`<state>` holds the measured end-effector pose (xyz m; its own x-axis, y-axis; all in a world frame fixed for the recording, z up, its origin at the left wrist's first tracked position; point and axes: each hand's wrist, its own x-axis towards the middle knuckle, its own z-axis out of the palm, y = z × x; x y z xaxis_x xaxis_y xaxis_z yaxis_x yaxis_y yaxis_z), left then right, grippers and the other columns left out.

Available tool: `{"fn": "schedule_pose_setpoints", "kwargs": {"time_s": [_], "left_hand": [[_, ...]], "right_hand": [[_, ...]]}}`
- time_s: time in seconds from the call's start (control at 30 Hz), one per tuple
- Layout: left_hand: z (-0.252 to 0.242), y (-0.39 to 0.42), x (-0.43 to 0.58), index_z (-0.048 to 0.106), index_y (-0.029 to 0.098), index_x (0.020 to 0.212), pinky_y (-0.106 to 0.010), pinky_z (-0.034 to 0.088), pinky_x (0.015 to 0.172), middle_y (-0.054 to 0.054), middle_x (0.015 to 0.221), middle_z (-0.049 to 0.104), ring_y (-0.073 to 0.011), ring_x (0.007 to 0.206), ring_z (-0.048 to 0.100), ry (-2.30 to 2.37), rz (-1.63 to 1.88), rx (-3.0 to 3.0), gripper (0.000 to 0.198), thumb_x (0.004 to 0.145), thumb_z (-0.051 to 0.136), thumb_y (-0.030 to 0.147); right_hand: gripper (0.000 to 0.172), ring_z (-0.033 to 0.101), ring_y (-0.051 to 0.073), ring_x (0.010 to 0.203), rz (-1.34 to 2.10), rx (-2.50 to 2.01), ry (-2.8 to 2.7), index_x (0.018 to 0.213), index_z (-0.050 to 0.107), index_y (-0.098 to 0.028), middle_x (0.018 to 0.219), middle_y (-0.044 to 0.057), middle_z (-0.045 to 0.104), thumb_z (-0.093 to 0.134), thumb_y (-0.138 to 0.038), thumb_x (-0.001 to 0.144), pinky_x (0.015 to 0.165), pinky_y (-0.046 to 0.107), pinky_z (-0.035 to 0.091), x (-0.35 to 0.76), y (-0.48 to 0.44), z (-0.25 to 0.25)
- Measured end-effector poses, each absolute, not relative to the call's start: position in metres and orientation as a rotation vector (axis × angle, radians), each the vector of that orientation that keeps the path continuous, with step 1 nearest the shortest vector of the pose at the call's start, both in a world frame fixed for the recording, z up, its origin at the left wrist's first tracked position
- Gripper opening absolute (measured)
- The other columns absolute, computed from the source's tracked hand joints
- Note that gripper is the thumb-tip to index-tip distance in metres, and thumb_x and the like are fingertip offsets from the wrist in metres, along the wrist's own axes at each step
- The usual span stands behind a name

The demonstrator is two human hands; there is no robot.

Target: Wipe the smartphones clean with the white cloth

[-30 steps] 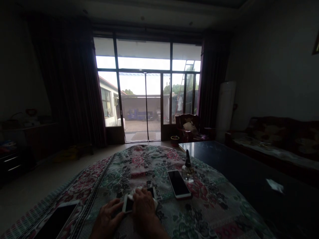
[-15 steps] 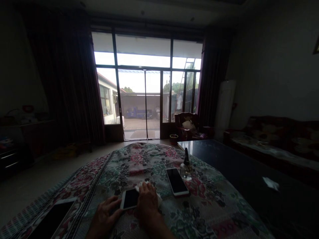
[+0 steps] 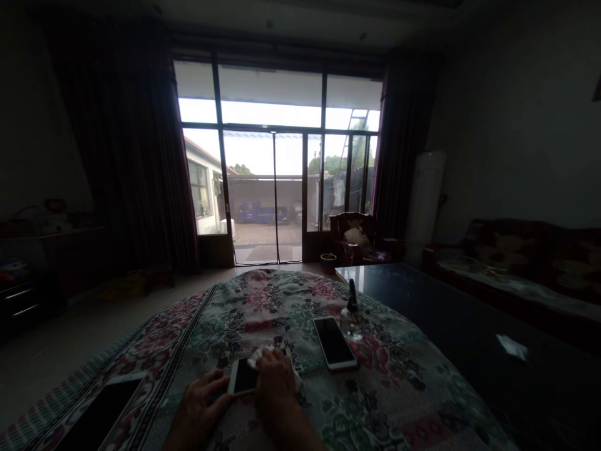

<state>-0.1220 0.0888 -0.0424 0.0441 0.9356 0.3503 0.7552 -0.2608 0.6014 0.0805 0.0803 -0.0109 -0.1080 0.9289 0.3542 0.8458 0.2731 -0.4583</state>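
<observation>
A white-framed smartphone [image 3: 244,378] with a dark screen lies on the flowered tablecloth, close in front of me. My left hand [image 3: 203,398] rests at its left edge, fingers apart, the thumb by the near corner. Bunched under the fingers of my right hand [image 3: 276,378] is a white tissue [image 3: 256,357], pressed against the phone's screen. The phone's right part is mostly covered by that hand. Just right of it lies a second white phone [image 3: 335,343], and beside that stands a small clear bottle [image 3: 352,322] with a black spray top.
At the lower left lies a large white-edged tablet [image 3: 101,413]. A dark glossy table [image 3: 422,313] adjoins on the right, with a crumpled white tissue [image 3: 513,346] on it. Beyond are a wooden armchair [image 3: 354,235], a sofa [image 3: 526,250] and glass doors [image 3: 263,194].
My right hand has slid slightly left over the phone with the tissue, so more of the phone's far right corner shows. My left hand stays at the edge.
</observation>
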Motion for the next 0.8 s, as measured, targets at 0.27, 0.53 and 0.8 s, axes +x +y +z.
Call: {"fn": "schedule_pose_setpoints", "kwargs": {"time_s": [0.27, 0.53, 0.8], "left_hand": [[-0.036, 0.085, -0.116, 0.079, 0.027, 0.096, -0.043, 0.048, 0.103, -0.007, 0.119, 0.072, -0.0314, 0.115, 0.062, 1.798, 1.022, 2.037, 0.032, 0.070, 0.067, 0.041], [-0.032, 0.082, -0.113, 0.081, 0.027, 0.088, -0.043, 0.047, 0.103, -0.007, 0.118, 0.072, -0.0322, 0.115, 0.062, 1.787, 1.036, 1.984, 0.029, 0.069, 0.070, 0.046], [-0.029, 0.079, -0.113, 0.080, 0.031, 0.090, -0.044, 0.046, 0.105, -0.005, 0.119, 0.072, -0.0313, 0.117, 0.060, 1.782, 1.009, 1.962, 0.026, 0.069, 0.069, 0.042]], "right_hand": [[0.043, 0.052, 0.027, 0.123, 0.089, -1.756, -1.877, 0.113, 0.070, -0.019, 0.130, 0.011, 0.062, 0.037, -0.007, 0.089, 0.103, 0.041, 0.038, 0.100, 0.084, 0.006], [0.044, 0.042, 0.030, 0.134, 0.228, -1.568, -2.082, 0.126, 0.062, -0.019, 0.143, 0.011, 0.052, 0.059, -0.022, 0.082, 0.111, 0.044, 0.032, 0.067, 0.070, -0.003], [0.036, 0.046, 0.025, 0.131, 0.115, -1.471, -2.037, 0.122, 0.064, -0.024, 0.135, 0.007, 0.059, 0.045, -0.018, 0.093, 0.111, 0.042, 0.032, 0.063, 0.068, -0.019]]}}
